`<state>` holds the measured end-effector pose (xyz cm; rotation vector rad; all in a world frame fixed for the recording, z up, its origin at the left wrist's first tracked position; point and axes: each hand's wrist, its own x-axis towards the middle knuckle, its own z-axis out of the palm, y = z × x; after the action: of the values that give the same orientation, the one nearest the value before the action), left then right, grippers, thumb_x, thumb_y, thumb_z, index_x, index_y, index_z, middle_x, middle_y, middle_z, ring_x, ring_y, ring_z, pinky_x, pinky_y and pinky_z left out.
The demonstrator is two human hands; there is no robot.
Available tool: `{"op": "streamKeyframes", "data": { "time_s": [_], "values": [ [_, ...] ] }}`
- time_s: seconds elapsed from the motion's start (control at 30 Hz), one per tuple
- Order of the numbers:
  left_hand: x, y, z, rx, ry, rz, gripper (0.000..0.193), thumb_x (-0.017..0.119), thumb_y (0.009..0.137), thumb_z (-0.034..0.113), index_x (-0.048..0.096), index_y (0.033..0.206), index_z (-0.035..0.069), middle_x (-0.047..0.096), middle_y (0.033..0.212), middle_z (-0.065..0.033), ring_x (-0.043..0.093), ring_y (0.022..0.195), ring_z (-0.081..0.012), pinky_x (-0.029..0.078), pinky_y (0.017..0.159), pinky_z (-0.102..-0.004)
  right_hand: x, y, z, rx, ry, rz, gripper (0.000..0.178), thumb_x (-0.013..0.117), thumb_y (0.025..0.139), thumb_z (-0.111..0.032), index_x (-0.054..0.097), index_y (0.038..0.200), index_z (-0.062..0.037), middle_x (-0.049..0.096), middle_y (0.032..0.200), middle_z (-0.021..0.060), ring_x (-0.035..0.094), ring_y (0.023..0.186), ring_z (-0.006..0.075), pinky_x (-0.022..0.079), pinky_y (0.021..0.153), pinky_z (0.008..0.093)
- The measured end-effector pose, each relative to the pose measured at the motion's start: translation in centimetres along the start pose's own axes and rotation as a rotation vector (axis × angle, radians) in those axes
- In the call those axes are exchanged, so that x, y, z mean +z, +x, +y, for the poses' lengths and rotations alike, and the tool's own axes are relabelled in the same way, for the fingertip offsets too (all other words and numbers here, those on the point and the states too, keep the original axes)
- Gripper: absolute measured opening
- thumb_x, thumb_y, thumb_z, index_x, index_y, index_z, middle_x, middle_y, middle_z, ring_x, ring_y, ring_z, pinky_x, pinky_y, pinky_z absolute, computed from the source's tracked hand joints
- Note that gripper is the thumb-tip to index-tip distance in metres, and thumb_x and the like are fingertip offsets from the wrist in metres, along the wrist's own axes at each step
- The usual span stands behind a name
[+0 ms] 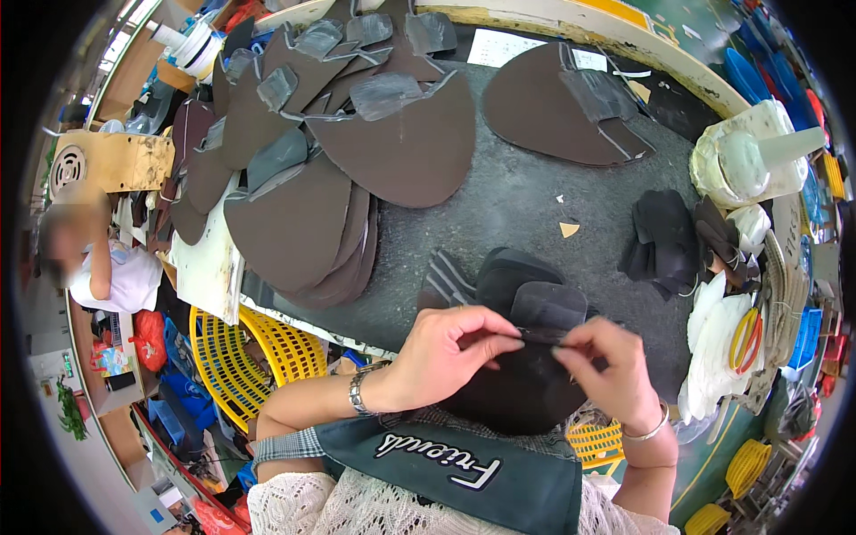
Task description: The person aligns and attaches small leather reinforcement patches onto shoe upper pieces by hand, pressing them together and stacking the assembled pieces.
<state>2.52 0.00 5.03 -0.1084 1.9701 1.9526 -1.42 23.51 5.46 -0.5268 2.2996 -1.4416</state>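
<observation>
At the near edge of the table lies a black, rounded fabric piece [522, 392] with a dark flap [548, 306] standing up along its far side. My left hand [443, 355] pinches the seam where the flap meets the piece, thumb and forefinger together. A few centimetres to the right, my right hand [611, 364] pinches the same seam. Just beyond the left fingers, grey-striped edging [448, 278] shows on dark material. The exact edge under the fingertips is too small to make out.
Overlapping brown fabric pieces [401, 152] with grey tabs cover the table's far left. Another brown piece [544, 111] lies far right. A black bundle [662, 239], a whitish glue pot [747, 156] and orange-handled scissors [745, 341] are at right. A yellow basket [218, 374] and another person [120, 276] are at left.
</observation>
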Motion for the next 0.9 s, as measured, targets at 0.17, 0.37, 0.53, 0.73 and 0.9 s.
{"op": "streamKeyframes", "data": {
  "time_s": [0.17,0.37,0.53,0.73,0.9],
  "values": [
    [1.1,2.4,-1.0,0.089,0.053,0.060,0.012,0.061,0.093,-0.001,0.064,0.104,-0.003,0.060,0.086,-0.0038,0.065,0.070,-0.0094,0.058,0.058,-0.0226,0.5,1.6,2.9,0.170,0.301,0.261,0.016,0.068,0.088,0.000,0.057,0.100,0.0006,0.063,0.080,0.0027,0.061,0.073,0.0068,0.050,0.061,0.0222],
    [1.9,2.4,-2.7,0.077,-0.017,0.165,0.044,0.057,0.093,-0.005,0.029,0.126,0.004,0.056,0.083,-0.0067,0.064,0.066,-0.0086,0.059,0.056,-0.0250,1.1,2.3,3.8,0.137,0.155,0.320,0.025,0.071,0.086,-0.001,0.053,0.103,-0.0012,0.060,0.078,0.0033,0.057,0.067,0.0049,0.046,0.055,0.0190],
    [2.1,2.6,-2.4,0.018,-0.039,0.190,0.047,0.058,0.091,-0.006,0.030,0.127,0.006,0.055,0.084,-0.0076,0.065,0.065,-0.0109,0.059,0.056,-0.0253,1.4,2.7,4.0,0.169,0.111,0.321,0.027,0.073,0.085,-0.002,0.052,0.103,-0.0012,0.060,0.077,0.0044,0.056,0.064,0.0062,0.045,0.052,0.0204],
    [1.6,3.0,-1.3,0.417,0.926,0.123,0.042,0.071,0.074,-0.003,0.066,0.112,0.014,0.051,0.082,-0.0079,0.060,0.067,-0.0209,0.050,0.055,-0.0304,1.3,3.6,3.5,-0.227,-0.546,0.375,0.030,0.070,0.078,0.004,0.055,0.103,-0.0019,0.058,0.092,0.0145,0.060,0.072,0.0308,0.050,0.060,0.0389],
    [-2.2,0.0,0.1,0.363,0.745,0.480,0.076,0.075,0.074,-0.004,0.044,0.142,0.008,0.045,0.119,-0.0097,0.050,0.104,-0.0204,0.047,0.093,-0.0332,-2.5,-0.7,4.7,0.300,0.054,0.554,0.034,0.067,0.085,0.003,0.056,0.117,0.0010,0.062,0.100,0.0086,0.061,0.080,0.0137,0.052,0.068,0.0277]
  ]
}}
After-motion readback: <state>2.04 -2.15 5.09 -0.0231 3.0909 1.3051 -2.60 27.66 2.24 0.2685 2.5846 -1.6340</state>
